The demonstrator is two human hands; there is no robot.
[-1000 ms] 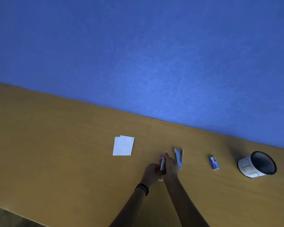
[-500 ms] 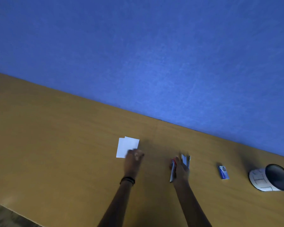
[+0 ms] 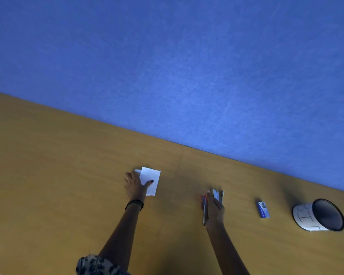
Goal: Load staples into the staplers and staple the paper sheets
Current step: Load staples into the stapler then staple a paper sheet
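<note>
Two white paper sheets [image 3: 152, 179] lie overlapped on the wooden table [image 3: 68, 175]. My left hand [image 3: 134, 186] holds them at their left edge, thumb laid across the top sheet. A red stapler [image 3: 204, 213] lies on the table right beside my right hand [image 3: 215, 211]. My right hand's fingers are wrapped over a blue-grey stapler [image 3: 218, 194], whose front end sticks out past the fingertips. A small blue and white staple box [image 3: 263, 209] lies to the right of that hand.
A white pen cup [image 3: 306, 217] with a dark inside lies on its side at the far right. A blue wall [image 3: 167, 76] runs along the table's far edge. Bare tabletop spreads to the left of the sheets.
My left hand left the red stapler and moved left onto the paper sheets. My right hand let the red stapler lie and closed over the blue-grey stapler.
</note>
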